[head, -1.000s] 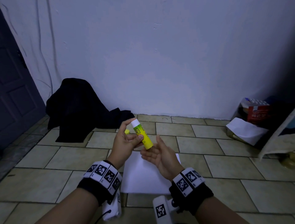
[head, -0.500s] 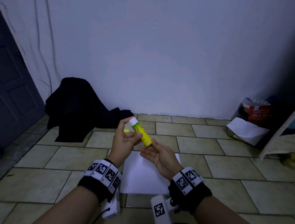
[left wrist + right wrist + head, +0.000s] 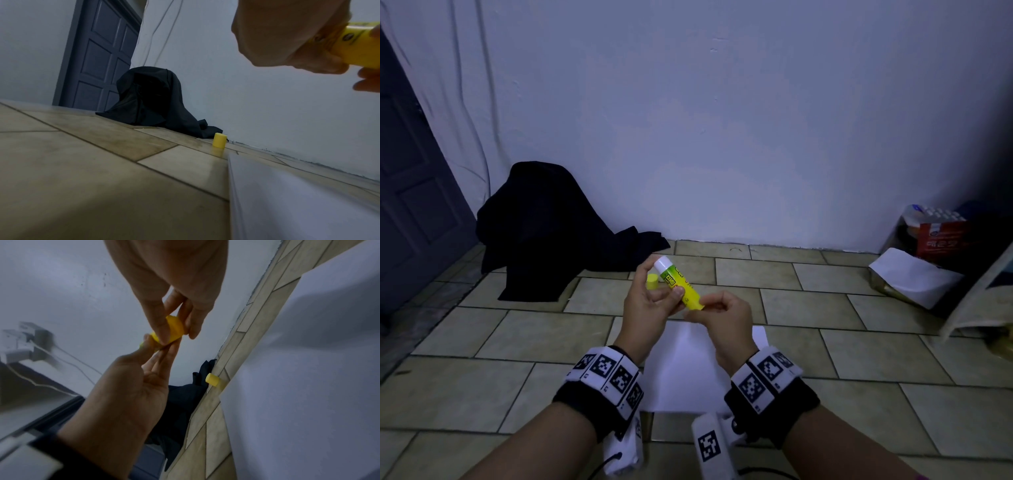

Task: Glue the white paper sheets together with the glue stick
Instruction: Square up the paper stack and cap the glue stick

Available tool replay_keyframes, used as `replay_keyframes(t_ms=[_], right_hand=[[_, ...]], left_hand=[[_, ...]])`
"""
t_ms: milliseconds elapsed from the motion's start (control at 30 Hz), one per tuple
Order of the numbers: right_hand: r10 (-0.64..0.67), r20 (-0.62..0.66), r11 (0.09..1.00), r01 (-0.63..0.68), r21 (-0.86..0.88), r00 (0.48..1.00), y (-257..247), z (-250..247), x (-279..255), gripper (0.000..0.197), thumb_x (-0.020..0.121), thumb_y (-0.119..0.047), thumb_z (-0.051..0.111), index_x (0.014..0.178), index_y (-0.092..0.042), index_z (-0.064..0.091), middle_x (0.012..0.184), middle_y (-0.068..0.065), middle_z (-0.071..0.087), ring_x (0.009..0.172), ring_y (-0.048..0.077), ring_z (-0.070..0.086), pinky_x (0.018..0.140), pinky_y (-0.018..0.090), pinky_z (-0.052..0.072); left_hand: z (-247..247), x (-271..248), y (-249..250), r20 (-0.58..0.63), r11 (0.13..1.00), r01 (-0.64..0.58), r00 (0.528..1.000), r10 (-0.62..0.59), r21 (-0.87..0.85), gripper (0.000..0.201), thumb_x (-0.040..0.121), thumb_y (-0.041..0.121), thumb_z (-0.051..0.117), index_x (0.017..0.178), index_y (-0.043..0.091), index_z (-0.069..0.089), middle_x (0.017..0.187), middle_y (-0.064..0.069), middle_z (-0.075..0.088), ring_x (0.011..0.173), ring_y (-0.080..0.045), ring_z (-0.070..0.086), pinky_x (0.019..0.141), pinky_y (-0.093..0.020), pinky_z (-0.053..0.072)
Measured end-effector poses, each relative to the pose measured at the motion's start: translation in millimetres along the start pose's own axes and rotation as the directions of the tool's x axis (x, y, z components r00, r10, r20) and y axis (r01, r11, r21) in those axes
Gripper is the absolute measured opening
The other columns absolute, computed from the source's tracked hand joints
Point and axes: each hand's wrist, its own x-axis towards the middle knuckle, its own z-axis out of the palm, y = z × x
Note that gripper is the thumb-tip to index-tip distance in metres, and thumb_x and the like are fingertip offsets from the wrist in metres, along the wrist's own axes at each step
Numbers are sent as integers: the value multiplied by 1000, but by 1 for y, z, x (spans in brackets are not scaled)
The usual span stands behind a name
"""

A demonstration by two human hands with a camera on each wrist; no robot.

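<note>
Yellow glue stick [image 3: 681, 286] pinched between both hands, apparently uncapped, above paper sheets [image 3: 681, 370]

Bare forearms, no sleeves. A black band wraps the left wrist [image 3: 599, 394], topped by a white strip of black square-pattern markers. The right wrist [image 3: 770, 387] wears the same. White marker-tagged camera blocks [image 3: 710, 445] hang under both wrists, a thin black cable [image 3: 607, 460] trailing from the left one.
</note>
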Motion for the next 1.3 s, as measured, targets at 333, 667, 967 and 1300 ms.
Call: replay_keyframes(t_ms=[333, 667, 967, 1300], right_hand=[[151, 77, 943, -121, -310, 985, -6, -25, 33, 26, 87, -25, 68, 105, -7, 63, 94, 3, 62, 67, 14, 54, 57, 25, 47], [114, 273, 590, 156, -792, 955, -23, -7, 75, 18, 86, -26, 68, 73, -16, 60, 75, -5, 56, 81, 15, 55, 76, 26, 45], [193, 488, 124, 472, -873, 851, -6, 48, 107, 40, 90, -22, 61, 126, -6, 53, 124, 12, 56, 114, 26, 53, 90, 32, 43], [422, 581, -89, 670, -737, 696, 12, 81, 135, 80, 92, -9, 55, 153, -13, 4, 160, 11, 0, 145, 31, 16, 115, 42, 22]], left_hand=[[-50, 13, -25, -69, 922, 122, 992, -104, 369, 25, 89, 2, 63, 110, 15, 60, 95, 0, 66, 89, -13, 61, 83, -28, 47], [-71, 29, -42, 63, 633, 157, 948, -311, 758, 40, 93, 9, 58, 130, 13, 45, 109, -7, 58, 97, -19, 53, 81, -24, 35], [-78, 31, -59, 51, 585, 136, 955, -291, 800, 52, 90, 6, 63, 138, 9, 43, 121, -13, 61, 117, -27, 56, 95, -28, 41], [-82, 35, -65, 83, 598, 108, 956, -283, 794, 58, 88, 3, 65, 140, 13, 43, 126, -11, 61, 119, -26, 56, 102, -32, 42]])
